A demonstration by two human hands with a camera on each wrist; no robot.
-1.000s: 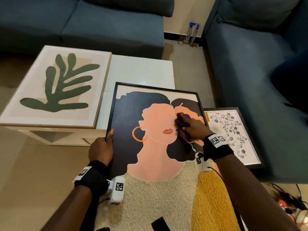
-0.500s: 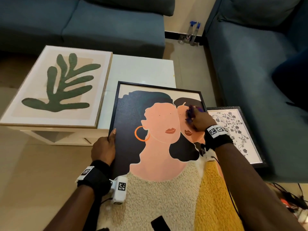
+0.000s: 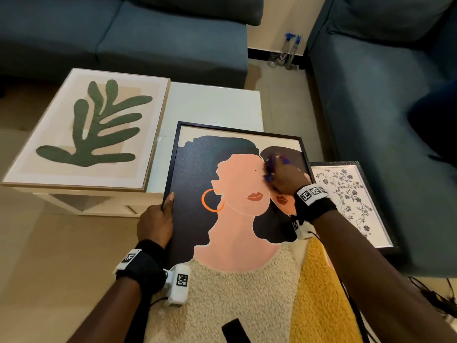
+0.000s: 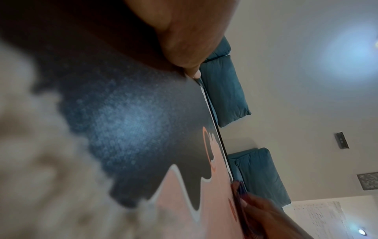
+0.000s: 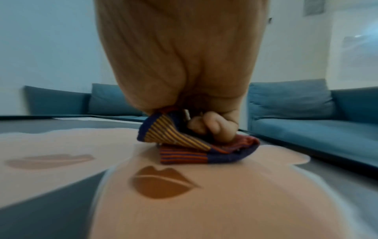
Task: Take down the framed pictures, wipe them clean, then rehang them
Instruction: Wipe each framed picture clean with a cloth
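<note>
1. Step in hand: wiping. The portrait picture [image 3: 230,206] is centre frame in the head view, far edge propped on the white worktop [image 3: 212,105], near end toward the person.
2. Right hand [image 3: 284,177] has its fingers curled round a striped cloth [image 5: 196,145], pressed to the glass in the picture's upper-right area, by the second face.
3. Left hand [image 3: 155,224] grips the left frame edge, thumb on the front, steadying it.
4. Leaf picture [image 3: 86,129] lies flat on the worktop, upper left; floral picture [image 3: 351,201] sits at right against the sofa [image 3: 383,120].
5. Next, my read: sweep the cloth over the unwiped glass with the edge grip firm, light pressure only. Rehanging not yet started.
</note>
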